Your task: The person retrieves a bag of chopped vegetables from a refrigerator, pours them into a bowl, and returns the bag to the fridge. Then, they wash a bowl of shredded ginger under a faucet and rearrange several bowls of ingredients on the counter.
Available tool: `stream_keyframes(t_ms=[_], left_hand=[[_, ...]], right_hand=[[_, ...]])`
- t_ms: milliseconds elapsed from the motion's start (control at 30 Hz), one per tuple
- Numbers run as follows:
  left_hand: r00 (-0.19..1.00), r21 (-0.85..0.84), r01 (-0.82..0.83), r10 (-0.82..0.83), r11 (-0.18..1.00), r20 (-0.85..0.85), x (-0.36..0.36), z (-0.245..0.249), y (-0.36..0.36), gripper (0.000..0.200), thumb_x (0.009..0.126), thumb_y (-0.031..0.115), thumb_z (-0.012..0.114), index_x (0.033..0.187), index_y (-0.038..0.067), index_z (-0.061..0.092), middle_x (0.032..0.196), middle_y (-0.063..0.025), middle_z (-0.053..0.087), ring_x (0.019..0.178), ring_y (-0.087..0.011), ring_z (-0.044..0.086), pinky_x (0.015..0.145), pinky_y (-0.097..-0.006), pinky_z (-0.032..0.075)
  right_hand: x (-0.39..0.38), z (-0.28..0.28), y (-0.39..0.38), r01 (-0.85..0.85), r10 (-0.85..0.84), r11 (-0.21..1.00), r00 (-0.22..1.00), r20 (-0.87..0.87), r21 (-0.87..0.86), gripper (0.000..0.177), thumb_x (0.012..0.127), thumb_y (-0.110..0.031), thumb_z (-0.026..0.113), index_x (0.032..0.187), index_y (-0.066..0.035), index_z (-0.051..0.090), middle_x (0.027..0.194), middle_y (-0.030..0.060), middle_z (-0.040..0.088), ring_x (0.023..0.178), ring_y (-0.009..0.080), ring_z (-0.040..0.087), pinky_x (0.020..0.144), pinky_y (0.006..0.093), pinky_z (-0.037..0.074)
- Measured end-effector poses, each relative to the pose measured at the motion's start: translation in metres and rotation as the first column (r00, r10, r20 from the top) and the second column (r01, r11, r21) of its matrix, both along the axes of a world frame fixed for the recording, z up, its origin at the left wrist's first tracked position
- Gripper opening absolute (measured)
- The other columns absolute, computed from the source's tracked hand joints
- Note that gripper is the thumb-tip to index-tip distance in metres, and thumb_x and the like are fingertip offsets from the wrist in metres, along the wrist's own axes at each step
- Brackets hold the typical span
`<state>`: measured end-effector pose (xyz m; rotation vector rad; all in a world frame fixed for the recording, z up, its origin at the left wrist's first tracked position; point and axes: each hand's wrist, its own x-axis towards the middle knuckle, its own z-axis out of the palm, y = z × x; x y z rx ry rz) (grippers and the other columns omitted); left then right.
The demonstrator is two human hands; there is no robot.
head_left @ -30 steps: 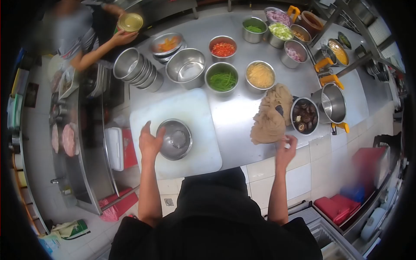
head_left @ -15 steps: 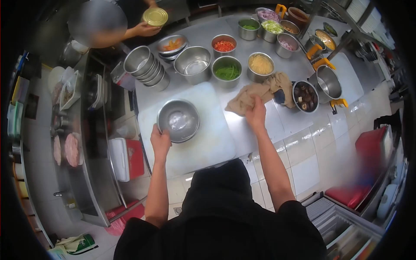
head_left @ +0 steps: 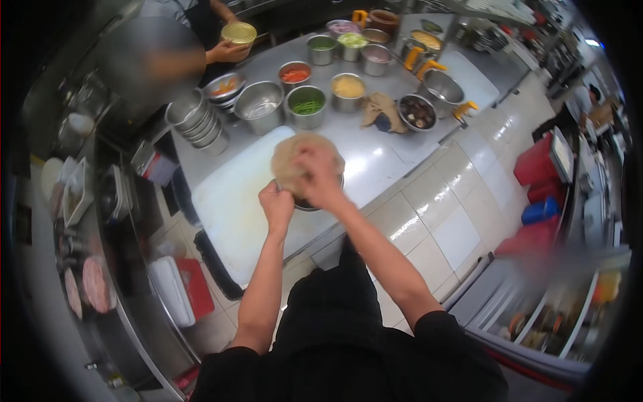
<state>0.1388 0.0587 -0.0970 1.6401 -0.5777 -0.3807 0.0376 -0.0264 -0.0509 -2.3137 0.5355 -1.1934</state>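
Observation:
My left hand [head_left: 276, 208] is closed on the rim of a metal bowl [head_left: 307, 206] above the cutting board's right side. A tan cloth [head_left: 289, 155] covers most of the bowl's mouth. My right hand [head_left: 317, 175], slightly blurred, grips the cloth and presses it into the bowl. The bowl's inside is largely hidden by cloth and hand. Beneath lies the white cutting board [head_left: 234, 208]. Another tan cloth [head_left: 381, 110] is bunched on the steel table, beside a bowl of dark mushrooms [head_left: 416, 112].
Metal pots of green strips [head_left: 306, 107], yellow shreds [head_left: 348, 87] and chopped red pieces [head_left: 295, 74] stand behind the board. Stacked pots [head_left: 195, 120] and an empty pot [head_left: 260, 107] are at left. Across the table, a co-worker's hand [head_left: 229, 51] holds a tin can [head_left: 239, 33].
My right hand has brought one cloth from the table over to the bowl and into it. The bowl has moved right relative to the board. My view has shifted.

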Motion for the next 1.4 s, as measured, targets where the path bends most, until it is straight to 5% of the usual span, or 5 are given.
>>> stream_keyframes(t_ms=[167,600,800,1000,1400], left_hand=[[0.964,-0.298,0.008,-0.086,0.955,-0.250,-0.008,0.032,0.017,0.016,0.071,-0.003,0.050,0.078,-0.005,0.064,0.068,-0.0041,0.059,0.061,-0.0096,0.047,0.053,-0.0270,0.040],[0.900,-0.079,-0.244,0.256,0.966,0.353,0.050,0.087,0.030,0.008,0.070,0.004,0.055,0.066,-0.003,0.054,0.054,-0.0113,0.052,0.049,-0.0197,0.042,0.050,-0.0369,0.037],[0.777,0.200,-0.412,0.228,0.889,0.586,0.067,0.070,0.094,0.015,0.069,0.005,0.058,0.068,-0.009,0.050,0.055,-0.0206,0.047,0.049,-0.0222,0.038,0.050,-0.0395,0.034],[0.867,0.096,-0.465,0.431,0.880,0.249,0.037,0.011,0.149,0.010,0.068,0.002,0.056,0.069,-0.008,0.055,0.055,-0.0091,0.050,0.054,-0.0130,0.042,0.051,-0.0335,0.035],[0.705,-0.141,-0.627,0.481,0.766,-0.522,0.185,-0.016,0.142,0.010,0.076,0.003,0.060,0.079,0.000,0.051,0.057,-0.0049,0.043,0.055,-0.0197,0.054,0.060,-0.0430,0.056]], right_hand=[[-0.004,0.009,0.032,-0.033,0.123,0.910,0.974,-0.192,0.414,0.027,0.083,-0.016,0.053,0.107,-0.003,0.050,0.101,0.0247,0.060,0.098,0.0438,0.054,0.087,0.0490,0.044],[-0.118,0.014,-0.045,0.361,-0.366,0.924,0.731,-0.576,-0.129,0.023,0.067,-0.029,0.066,0.085,-0.016,0.070,0.072,0.0126,0.067,0.070,0.0330,0.066,0.065,0.0430,0.054],[-0.129,-0.064,-0.073,0.474,-0.373,0.879,0.612,-0.698,-0.055,0.062,0.074,-0.042,0.065,0.127,-0.013,0.055,0.139,0.0282,0.040,0.129,0.0491,0.035,0.102,0.0593,0.033],[-0.040,-0.130,-0.111,0.711,-0.732,0.672,0.596,-0.331,-0.206,0.066,0.083,-0.038,0.059,0.136,-0.002,0.043,0.149,0.0269,0.025,0.138,0.0516,0.012,0.110,0.0610,0.010],[-0.069,-0.121,-0.076,0.098,-0.083,0.991,0.985,-0.153,0.095,0.014,0.067,-0.006,0.060,0.076,-0.007,0.070,0.084,0.0126,0.064,0.084,0.0330,0.060,0.075,0.0420,0.048]])
